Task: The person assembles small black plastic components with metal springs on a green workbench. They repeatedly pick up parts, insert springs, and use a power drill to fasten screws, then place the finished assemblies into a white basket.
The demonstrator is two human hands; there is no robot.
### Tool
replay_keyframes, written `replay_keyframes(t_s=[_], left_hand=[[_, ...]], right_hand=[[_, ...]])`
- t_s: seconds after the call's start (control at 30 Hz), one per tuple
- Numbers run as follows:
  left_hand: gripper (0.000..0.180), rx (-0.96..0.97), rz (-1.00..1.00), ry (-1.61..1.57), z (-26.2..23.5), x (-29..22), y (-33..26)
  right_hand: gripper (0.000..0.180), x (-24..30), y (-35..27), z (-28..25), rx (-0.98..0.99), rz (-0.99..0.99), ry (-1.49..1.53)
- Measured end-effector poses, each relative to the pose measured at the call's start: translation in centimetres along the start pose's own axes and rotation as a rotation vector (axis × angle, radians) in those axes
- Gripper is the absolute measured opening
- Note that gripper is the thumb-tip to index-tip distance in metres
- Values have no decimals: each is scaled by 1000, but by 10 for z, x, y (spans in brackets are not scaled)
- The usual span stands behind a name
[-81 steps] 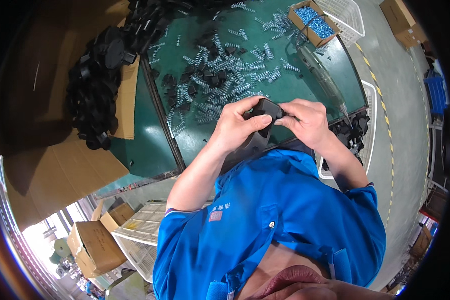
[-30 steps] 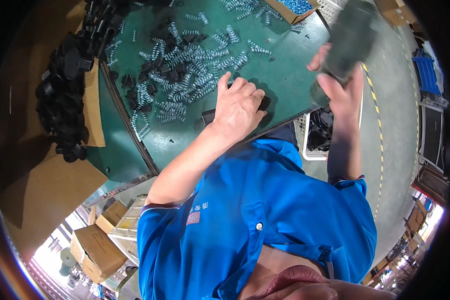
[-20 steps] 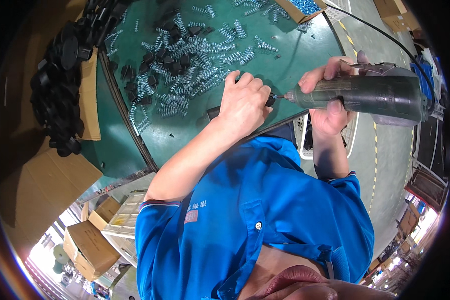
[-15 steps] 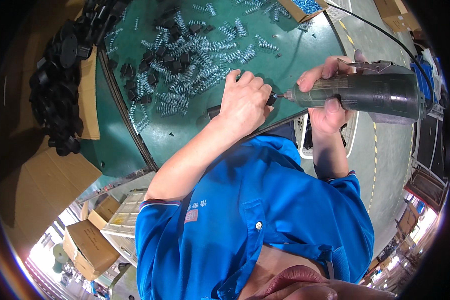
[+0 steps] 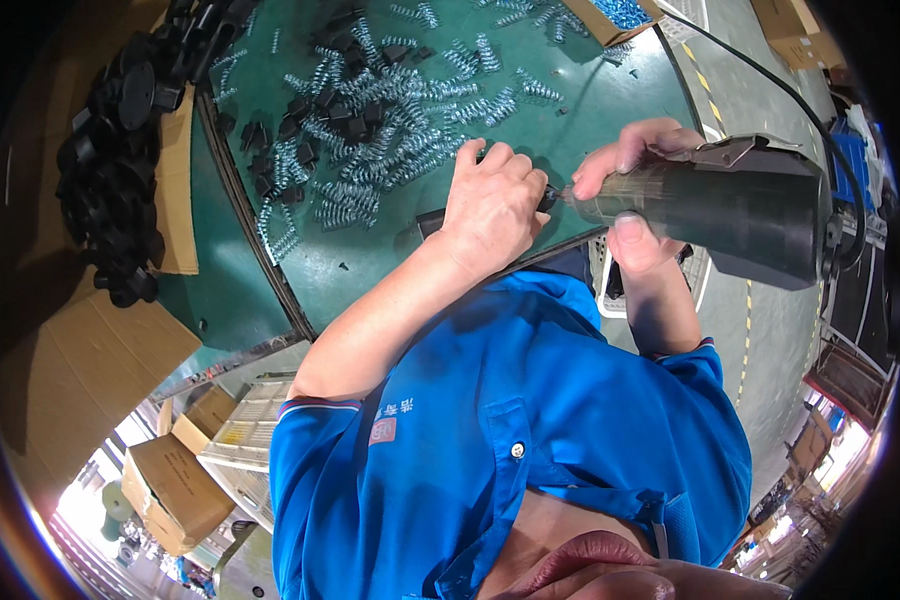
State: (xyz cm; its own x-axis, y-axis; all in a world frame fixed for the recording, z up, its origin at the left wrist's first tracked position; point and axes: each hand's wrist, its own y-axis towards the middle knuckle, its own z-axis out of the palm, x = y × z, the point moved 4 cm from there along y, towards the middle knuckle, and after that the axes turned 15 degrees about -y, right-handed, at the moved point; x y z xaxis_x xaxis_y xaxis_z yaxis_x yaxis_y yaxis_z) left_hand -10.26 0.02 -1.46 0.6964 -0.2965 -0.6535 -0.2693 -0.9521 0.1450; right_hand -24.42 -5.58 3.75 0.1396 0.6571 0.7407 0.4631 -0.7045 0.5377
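Note:
My left hand (image 5: 490, 205) presses down on a small black plastic part (image 5: 432, 221) at the near edge of the green table (image 5: 610, 95); most of the part is hidden under the fingers. My right hand (image 5: 632, 195) grips a dark electric screwdriver (image 5: 725, 205), held level with its tip pointing left at the part by my left fingertips. A black cable (image 5: 770, 85) runs from the tool's rear up and away.
Several metal springs (image 5: 370, 110) and small black pieces (image 5: 300, 110) lie scattered on the table. A cardboard box of black round parts (image 5: 120, 150) sits at left. A box of blue items (image 5: 615, 15) stands at the far edge. Cartons (image 5: 175, 480) are on the floor.
Earlier both hands held the black part. The right hand then reached away, came back with the electric screwdriver and brought its tip to the part, which the left hand now holds on the table.

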Motion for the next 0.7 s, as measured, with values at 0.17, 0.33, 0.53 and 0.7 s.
replay_keyframes(t_s=[0.17,0.33,0.53,0.7], left_hand=[[36,-25,23,-46,0,0,0],[30,-40,31,-40,0,0,-1],[27,-29,34,-27,-1,-2,-1],[40,-35,39,1,0,-2,-3]], right_hand=[[74,2,1,10,-43,32,103],[71,0,2,12,-13,25,172],[63,0,-1,10,96,-160,-154],[44,23,42,-1,-160,126,-46]])
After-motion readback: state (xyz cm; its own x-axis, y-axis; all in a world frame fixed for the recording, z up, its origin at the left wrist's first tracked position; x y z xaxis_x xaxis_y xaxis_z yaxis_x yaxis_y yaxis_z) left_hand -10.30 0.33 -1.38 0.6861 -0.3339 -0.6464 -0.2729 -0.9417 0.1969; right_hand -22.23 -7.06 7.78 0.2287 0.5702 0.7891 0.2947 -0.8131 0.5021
